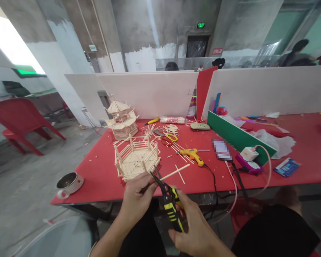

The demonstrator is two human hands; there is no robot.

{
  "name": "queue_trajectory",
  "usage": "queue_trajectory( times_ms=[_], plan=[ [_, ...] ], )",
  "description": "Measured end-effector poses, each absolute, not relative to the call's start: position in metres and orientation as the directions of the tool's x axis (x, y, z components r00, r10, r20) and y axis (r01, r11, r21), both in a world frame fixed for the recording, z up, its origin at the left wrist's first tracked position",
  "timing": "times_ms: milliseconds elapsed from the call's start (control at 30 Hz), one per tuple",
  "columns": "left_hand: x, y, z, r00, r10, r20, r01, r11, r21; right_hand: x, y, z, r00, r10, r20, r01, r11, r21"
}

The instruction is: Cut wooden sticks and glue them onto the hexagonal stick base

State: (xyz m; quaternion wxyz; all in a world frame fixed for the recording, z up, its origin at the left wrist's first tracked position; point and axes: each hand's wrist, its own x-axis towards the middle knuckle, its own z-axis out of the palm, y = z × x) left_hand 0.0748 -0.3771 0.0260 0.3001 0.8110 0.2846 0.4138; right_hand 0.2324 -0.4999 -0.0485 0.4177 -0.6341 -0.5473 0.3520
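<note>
My right hand (195,221) is wrapped round the handles of black and yellow cutting shears (171,203), whose blades stand parted by my left fingertips. My left hand (139,191) is closed in a pinch near the table's front edge. From beside its fingers a thin wooden stick (175,172) runs to the right, past the blades; the gripped end is hidden. Just beyond my left hand sits an octagonal stick-built base (137,160) with a low railing and posts. Behind it stands a tiered pagoda model (121,119) made of the same sticks.
A yellow glue gun (192,155) lies right of the base, its black cord trailing off the edge. Scissors (170,137), loose sticks (172,129) and a phone (222,150) lie farther back. A mug (70,182) stands at the left corner. A green board (238,135) stands at right.
</note>
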Motion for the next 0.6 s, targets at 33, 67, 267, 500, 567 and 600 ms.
queue_trajectory(
  times_ms=[33, 67, 267, 500, 567, 600],
  plan=[
    [0.074, -0.377, 0.025, 0.499, 0.715, 0.49, 0.217, -0.651, 0.728, 0.232, -0.5, -0.052, 0.165, 0.986, 0.017, 0.4, -0.051, -0.915],
    [0.074, -0.377, 0.024, 0.505, 0.72, 0.476, 0.223, -0.641, 0.734, 0.232, -0.5, -0.054, 0.168, 0.986, 0.019, 0.397, -0.05, -0.917],
    [0.071, -0.376, 0.021, 0.56, 0.741, 0.372, 0.238, -0.573, 0.784, 0.236, -0.499, -0.049, 0.141, 0.987, 0.073, 0.428, 0.006, -0.904],
    [0.069, -0.376, 0.017, 0.589, 0.741, 0.321, 0.219, -0.529, 0.819, 0.236, -0.499, -0.045, 0.15, 0.981, 0.127, 0.47, 0.042, -0.882],
    [0.069, -0.376, 0.014, 0.568, 0.756, 0.325, 0.233, -0.526, 0.818, 0.234, -0.498, -0.047, 0.157, 0.982, 0.101, 0.468, 0.016, -0.883],
    [0.068, -0.375, 0.012, 0.555, 0.765, 0.328, 0.237, -0.523, 0.819, 0.233, -0.497, -0.048, 0.155, 0.984, 0.088, 0.468, 0.006, -0.884]
  ],
)
